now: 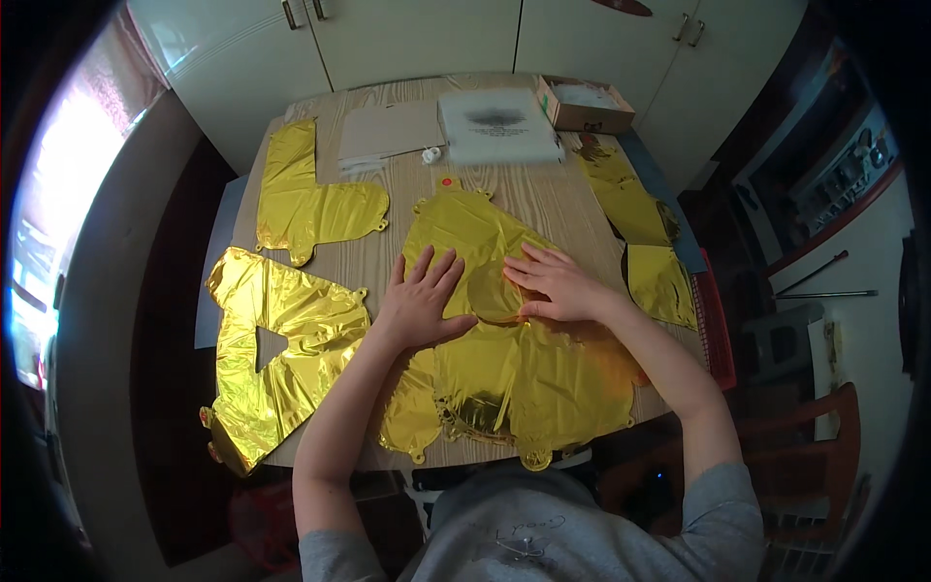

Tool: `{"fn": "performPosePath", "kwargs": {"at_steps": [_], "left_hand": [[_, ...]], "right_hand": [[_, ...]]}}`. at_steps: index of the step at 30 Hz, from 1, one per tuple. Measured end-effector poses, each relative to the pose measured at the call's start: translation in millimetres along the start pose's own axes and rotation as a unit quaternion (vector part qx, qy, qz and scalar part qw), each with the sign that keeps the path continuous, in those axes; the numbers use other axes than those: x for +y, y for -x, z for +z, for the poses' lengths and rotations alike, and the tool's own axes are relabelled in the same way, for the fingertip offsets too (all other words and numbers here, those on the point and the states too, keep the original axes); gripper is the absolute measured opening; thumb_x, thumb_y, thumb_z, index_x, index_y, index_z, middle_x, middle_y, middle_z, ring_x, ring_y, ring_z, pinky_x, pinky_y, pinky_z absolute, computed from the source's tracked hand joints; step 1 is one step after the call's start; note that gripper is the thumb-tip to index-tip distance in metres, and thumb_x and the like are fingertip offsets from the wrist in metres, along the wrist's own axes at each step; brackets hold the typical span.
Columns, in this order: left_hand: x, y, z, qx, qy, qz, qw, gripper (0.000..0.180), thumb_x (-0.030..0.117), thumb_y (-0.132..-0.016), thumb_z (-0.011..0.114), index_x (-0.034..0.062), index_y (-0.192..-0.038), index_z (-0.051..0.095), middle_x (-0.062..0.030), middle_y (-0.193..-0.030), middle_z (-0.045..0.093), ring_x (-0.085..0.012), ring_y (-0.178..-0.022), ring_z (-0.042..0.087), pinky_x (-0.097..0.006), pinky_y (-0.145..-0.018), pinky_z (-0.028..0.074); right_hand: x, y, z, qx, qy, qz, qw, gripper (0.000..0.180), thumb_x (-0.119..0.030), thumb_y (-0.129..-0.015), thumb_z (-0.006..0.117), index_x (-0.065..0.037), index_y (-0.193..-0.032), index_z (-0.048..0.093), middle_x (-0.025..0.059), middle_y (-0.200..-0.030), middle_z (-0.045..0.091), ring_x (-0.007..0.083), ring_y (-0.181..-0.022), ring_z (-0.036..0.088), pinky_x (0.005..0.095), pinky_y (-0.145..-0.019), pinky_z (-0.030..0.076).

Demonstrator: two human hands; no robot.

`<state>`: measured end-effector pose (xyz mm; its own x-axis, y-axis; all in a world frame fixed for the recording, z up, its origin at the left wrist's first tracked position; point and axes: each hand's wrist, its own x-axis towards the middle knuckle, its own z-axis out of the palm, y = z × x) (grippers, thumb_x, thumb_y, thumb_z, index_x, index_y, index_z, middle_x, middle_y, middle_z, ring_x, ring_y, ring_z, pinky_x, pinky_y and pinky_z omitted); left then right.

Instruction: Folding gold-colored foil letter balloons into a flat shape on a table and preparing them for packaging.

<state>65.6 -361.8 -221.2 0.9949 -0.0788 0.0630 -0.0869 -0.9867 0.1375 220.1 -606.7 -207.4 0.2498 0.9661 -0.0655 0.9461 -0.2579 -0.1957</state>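
A flat, uninflated gold foil balloon [504, 373] lies on the wooden table [543, 199] in front of me. My left hand [422, 301] rests palm down on its left side, fingers spread. My right hand [553, 283] presses flat on its upper middle, fingers pointing left beside a round hole in the foil. Neither hand grips anything.
Two more gold foil balloons lie at the left: one [276, 349] near the edge, one [305, 199] farther back. Others [640, 223] hang off the right edge. A clear plastic bag [497, 126], cardboard sheet [391, 128] and open box [585, 105] sit at the back. White cabinets stand behind.
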Motion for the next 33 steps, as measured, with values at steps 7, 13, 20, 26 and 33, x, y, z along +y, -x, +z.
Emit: {"fn": "performPosePath", "kwargs": {"at_steps": [7, 13, 20, 26, 33], "left_hand": [[1, 0, -2, -0.012, -0.008, -0.004, 1.000, 0.095, 0.072, -0.080, 0.050, 0.0098, -0.150, 0.032, -0.0100, -0.157, 0.029, -0.0340, -0.147, 0.019, -0.060, -0.117, 0.010], [0, -1, -1, -0.010, 0.009, 0.000, 1.000, 0.084, 0.064, -0.087, 0.046, 0.0099, -0.150, 0.033, -0.0104, -0.157, 0.030, -0.0342, -0.147, 0.021, -0.061, -0.116, 0.011], [31, -9, -38, -0.002, 0.061, 0.040, 0.997, 0.064, 0.048, -0.095, 0.045, 0.0088, -0.146, 0.040, -0.0114, -0.152, 0.037, -0.0330, -0.145, 0.026, -0.059, -0.117, 0.014], [61, -20, -33, -0.095, 0.099, 0.172, 0.976, 0.054, 0.042, -0.097, 0.044, 0.0099, -0.140, 0.048, -0.0094, -0.144, 0.049, -0.0289, -0.138, 0.039, -0.057, -0.117, 0.017], [45, -29, -16, -0.034, 0.056, 0.145, 0.987, 0.045, 0.036, -0.098, 0.042, 0.0149, -0.137, 0.053, -0.0034, -0.142, 0.052, -0.0241, -0.134, 0.043, -0.058, -0.115, 0.022]], "right_hand": [[7, -15, -11, -0.071, 0.029, 0.028, 0.997, 0.110, -0.078, -0.073, 0.059, -0.009, -0.153, 0.025, 0.0057, -0.161, 0.021, 0.0312, -0.149, 0.012, 0.0479, -0.120, 0.012], [8, -17, -10, -0.097, 0.034, 0.038, 0.994, 0.127, -0.086, -0.064, 0.058, -0.010, -0.156, 0.015, 0.0068, -0.163, 0.013, 0.0298, -0.150, 0.005, 0.0480, -0.121, 0.007], [5, -17, -13, -0.110, 0.031, 0.045, 0.992, 0.124, -0.082, -0.066, 0.061, -0.010, -0.156, 0.014, 0.0070, -0.163, 0.013, 0.0298, -0.150, 0.005, 0.0480, -0.121, 0.005], [3, -17, -15, -0.110, 0.031, 0.054, 0.992, 0.124, -0.081, -0.067, 0.062, -0.009, -0.156, 0.015, 0.0078, -0.162, 0.014, 0.0297, -0.150, 0.005, 0.0486, -0.121, 0.005], [5, -16, -12, -0.100, 0.015, 0.048, 0.994, 0.124, -0.079, -0.066, 0.064, -0.010, -0.156, 0.013, 0.0085, -0.162, 0.015, 0.0296, -0.150, 0.006, 0.0496, -0.121, 0.006]]}}
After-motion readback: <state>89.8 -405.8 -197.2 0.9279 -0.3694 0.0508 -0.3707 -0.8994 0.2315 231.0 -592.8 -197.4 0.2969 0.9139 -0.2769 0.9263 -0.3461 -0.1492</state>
